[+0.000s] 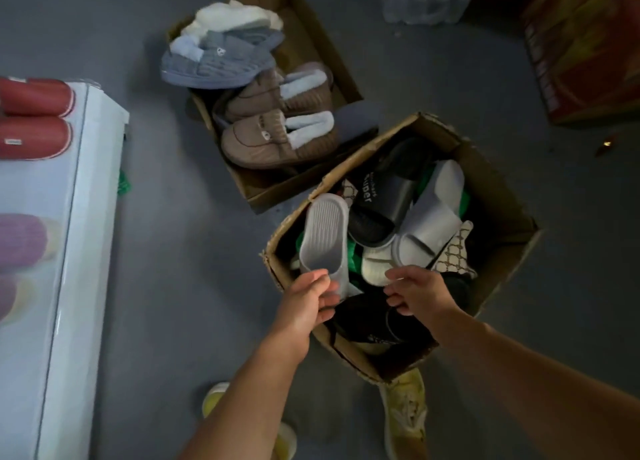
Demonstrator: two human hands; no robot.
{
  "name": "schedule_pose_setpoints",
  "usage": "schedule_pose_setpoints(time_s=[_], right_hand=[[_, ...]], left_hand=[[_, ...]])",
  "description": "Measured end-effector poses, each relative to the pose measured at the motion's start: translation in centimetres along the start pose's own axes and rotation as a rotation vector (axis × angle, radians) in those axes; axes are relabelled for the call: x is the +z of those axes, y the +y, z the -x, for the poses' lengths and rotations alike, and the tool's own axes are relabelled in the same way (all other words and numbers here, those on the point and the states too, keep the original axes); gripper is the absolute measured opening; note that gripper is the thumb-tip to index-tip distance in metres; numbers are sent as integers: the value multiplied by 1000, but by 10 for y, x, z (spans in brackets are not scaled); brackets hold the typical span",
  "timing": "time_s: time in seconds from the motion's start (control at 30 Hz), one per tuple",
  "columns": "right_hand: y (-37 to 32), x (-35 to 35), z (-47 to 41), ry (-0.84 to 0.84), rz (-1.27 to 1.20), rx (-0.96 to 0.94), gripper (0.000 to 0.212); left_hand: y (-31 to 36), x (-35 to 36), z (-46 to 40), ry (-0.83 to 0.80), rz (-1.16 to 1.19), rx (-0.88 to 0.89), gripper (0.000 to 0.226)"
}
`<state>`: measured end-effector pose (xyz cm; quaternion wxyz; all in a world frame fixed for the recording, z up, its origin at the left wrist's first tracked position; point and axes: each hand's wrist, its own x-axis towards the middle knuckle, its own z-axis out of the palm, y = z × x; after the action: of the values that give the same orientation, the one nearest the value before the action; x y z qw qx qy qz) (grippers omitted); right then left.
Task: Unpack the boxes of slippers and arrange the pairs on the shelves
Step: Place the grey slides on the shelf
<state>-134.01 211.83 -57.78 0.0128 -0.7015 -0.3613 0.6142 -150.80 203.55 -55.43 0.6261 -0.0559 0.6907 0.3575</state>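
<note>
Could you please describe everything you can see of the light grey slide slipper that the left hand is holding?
The light grey slide slipper looks like moulded foam or rubber, in one piece, with fine lengthwise ribs along its surface and a rounded end pointing away from the person. It leans at the left inner edge of the near cardboard box, partly raised above the jumble of other slippers. The left hand grips its near end, fingers curled round it. Its strap is not clearly visible from here.
</note>
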Motion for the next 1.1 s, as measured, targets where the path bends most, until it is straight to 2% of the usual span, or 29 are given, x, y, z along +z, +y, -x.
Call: schedule_pose_setpoints(time_s=[0.07,0.13,0.2,0.33,0.47,0.53,0.6,0.67,0.73,0.77,0.83,0.9,1.0,1.1], right_hand=[[3,-23,-19,86,121,-87,26],[0,-47,-41,192,287,-199,39],[-14,-69,-61,252,338,-235,54],[-45,-94,-102,200,624,-191,74],[-55,-102,-122,31,675,-130,63],[-54,-107,-117,73,667,-178,45],[-54,-109,-100,149,686,-302,22],[-55,-106,-78,232,536,-426,18],[-66,-99,-50,280,218,-459,19],[-73,-95,-36,307,54,-412,23],[-85,-87,-15,315,-331,-196,25],[-91,-74,1,214,-696,-19,23],[-84,-48,16,59,-810,63,17],[-75,-22,27,-38,-866,117,29]], left_hand=[[0,16,-4,-2,-23,-5,21],[2,30,-9,0,-42,-8,20],[5,44,-16,6,-54,-15,18],[6,65,-31,9,-30,-25,17],[4,81,-36,2,-4,-18,15],[4,86,-33,6,7,-20,13],[4,87,-28,10,27,-16,14],[5,86,-20,10,42,-2,15],[7,84,-12,14,54,9,17],[7,83,-7,17,61,12,18],[5,80,0,10,57,27,21],[4,78,6,-14,12,72,29],[3,74,10,-59,-41,129,48],[0,67,11,-77,-61,153,68]])
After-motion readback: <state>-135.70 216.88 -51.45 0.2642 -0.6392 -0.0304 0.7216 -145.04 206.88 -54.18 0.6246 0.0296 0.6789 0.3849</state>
